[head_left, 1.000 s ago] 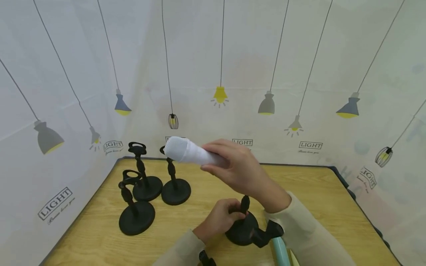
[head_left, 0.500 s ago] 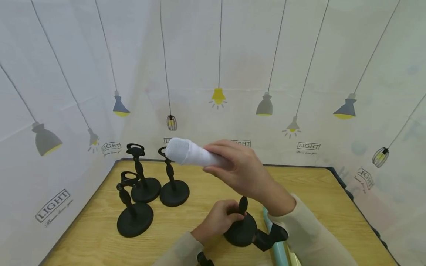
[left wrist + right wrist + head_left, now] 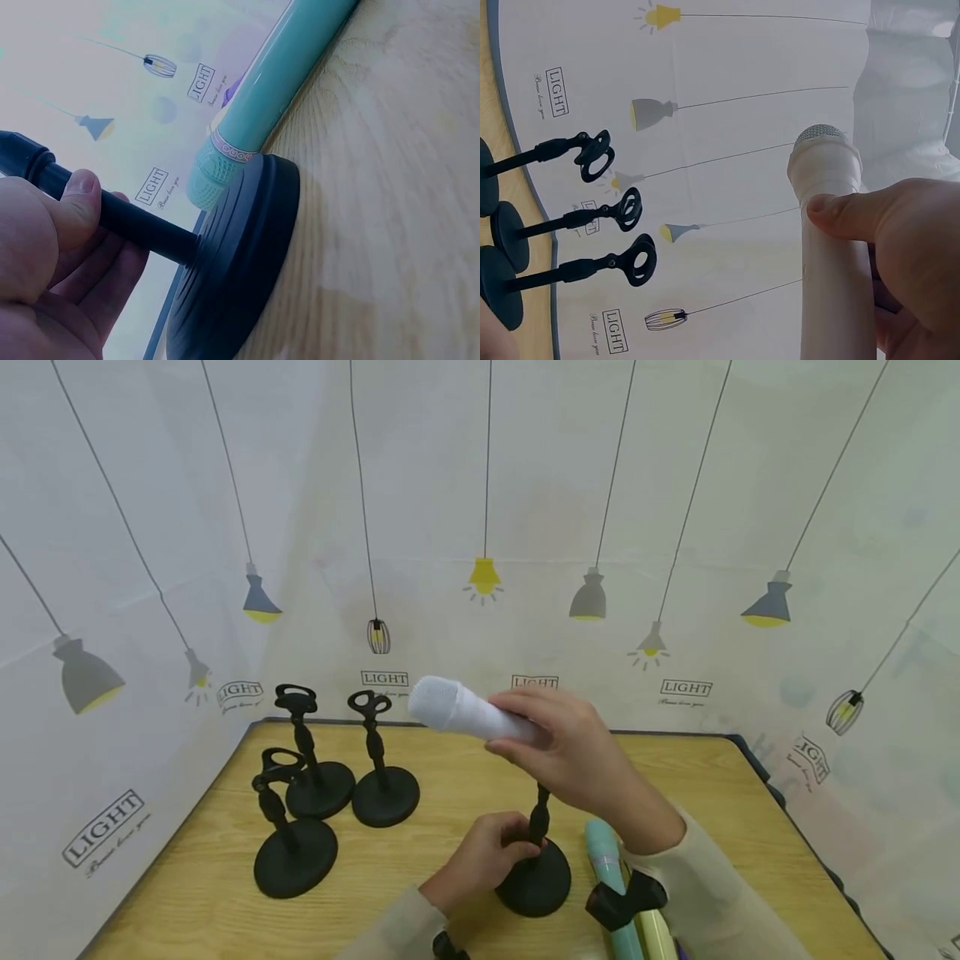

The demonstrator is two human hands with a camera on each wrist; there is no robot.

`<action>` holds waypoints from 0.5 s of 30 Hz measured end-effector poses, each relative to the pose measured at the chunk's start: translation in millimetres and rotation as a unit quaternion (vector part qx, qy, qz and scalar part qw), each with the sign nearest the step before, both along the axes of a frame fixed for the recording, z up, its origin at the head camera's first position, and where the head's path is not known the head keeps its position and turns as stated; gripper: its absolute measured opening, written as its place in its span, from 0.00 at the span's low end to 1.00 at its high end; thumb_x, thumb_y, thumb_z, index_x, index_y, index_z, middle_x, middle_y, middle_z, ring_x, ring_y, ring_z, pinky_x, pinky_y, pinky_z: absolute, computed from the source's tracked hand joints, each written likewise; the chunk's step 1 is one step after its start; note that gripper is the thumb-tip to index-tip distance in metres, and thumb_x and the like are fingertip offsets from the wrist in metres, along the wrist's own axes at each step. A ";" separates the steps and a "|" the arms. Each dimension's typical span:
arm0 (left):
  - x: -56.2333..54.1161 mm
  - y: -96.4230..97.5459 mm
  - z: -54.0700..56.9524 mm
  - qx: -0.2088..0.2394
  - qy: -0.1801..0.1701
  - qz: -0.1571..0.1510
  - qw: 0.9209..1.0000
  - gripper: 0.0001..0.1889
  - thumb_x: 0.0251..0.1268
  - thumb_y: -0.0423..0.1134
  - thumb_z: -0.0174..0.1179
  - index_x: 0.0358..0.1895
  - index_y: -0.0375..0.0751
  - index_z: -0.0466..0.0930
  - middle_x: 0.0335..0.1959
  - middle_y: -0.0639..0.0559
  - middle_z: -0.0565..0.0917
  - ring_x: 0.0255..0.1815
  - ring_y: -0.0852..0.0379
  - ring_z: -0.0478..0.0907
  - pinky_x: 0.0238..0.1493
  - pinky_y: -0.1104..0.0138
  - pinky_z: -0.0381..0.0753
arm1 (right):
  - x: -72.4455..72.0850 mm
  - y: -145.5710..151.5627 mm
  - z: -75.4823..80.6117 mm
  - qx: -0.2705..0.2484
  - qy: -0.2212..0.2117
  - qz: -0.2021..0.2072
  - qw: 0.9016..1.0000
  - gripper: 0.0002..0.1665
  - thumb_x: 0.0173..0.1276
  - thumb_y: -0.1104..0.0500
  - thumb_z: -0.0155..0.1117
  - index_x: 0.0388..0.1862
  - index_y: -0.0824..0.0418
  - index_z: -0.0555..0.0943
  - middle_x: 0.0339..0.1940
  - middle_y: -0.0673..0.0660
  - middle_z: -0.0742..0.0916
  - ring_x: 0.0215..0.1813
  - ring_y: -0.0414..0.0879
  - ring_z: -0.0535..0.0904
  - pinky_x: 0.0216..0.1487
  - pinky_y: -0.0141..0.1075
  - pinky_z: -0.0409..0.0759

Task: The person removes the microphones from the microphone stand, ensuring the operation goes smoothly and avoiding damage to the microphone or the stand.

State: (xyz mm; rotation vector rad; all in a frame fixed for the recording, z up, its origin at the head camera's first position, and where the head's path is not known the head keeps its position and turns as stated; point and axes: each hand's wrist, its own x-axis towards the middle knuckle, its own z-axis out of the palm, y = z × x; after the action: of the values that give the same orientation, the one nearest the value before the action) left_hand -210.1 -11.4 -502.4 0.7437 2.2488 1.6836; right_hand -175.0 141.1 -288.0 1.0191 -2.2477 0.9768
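In the head view my right hand holds a white microphone in the air, its mesh head pointing left and slightly up. The thumb lies along its body in the right wrist view, fingers round the far side. Below it, my left hand grips the pole of a black microphone stand whose round base rests on the table. My right hand hides the stand's top in the head view. The left wrist view shows the thumb and fingers round the pole, just above the base.
Several other black stands stand at the table's left, with ring clips on top. A teal microphone and a pale yellow one lie right of the gripped stand, partly under my right forearm. A lamp-printed curtain surrounds the table.
My right hand has carried the white microphone to the right, uncovering the clip of a stand behind it. My left hand keeps its grip on the pole. The head view has shifted slightly.
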 end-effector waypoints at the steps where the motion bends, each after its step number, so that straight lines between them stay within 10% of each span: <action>1: 0.3 -0.3 -0.8 0.000 0.000 0.000 1.000 0.05 0.73 0.29 0.68 0.47 0.37 0.90 0.45 0.48 0.94 0.48 0.62 0.89 0.53 0.73 0.86 | 0.4 1.4 -1.6 -0.001 0.000 -0.004 1.000 0.23 0.66 0.63 0.81 0.59 0.65 0.88 0.58 0.61 0.91 0.53 0.53 0.89 0.48 0.45 0.92; 15: 7.6 -9.7 5.3 -0.017 -0.001 0.009 1.000 0.05 0.74 0.31 0.68 0.48 0.40 0.90 0.46 0.50 0.93 0.50 0.60 0.89 0.54 0.69 0.87 | 1.9 28.4 -23.1 -0.038 0.001 -0.016 0.999 0.24 0.63 0.69 0.82 0.58 0.64 0.89 0.56 0.60 0.92 0.54 0.53 0.90 0.48 0.44 0.93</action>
State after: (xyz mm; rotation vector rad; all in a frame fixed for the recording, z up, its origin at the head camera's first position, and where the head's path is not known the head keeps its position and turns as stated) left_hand -202.5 -21.1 -497.1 0.7162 2.2831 1.6487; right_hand -173.1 169.6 -311.2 0.9485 -2.2018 1.0379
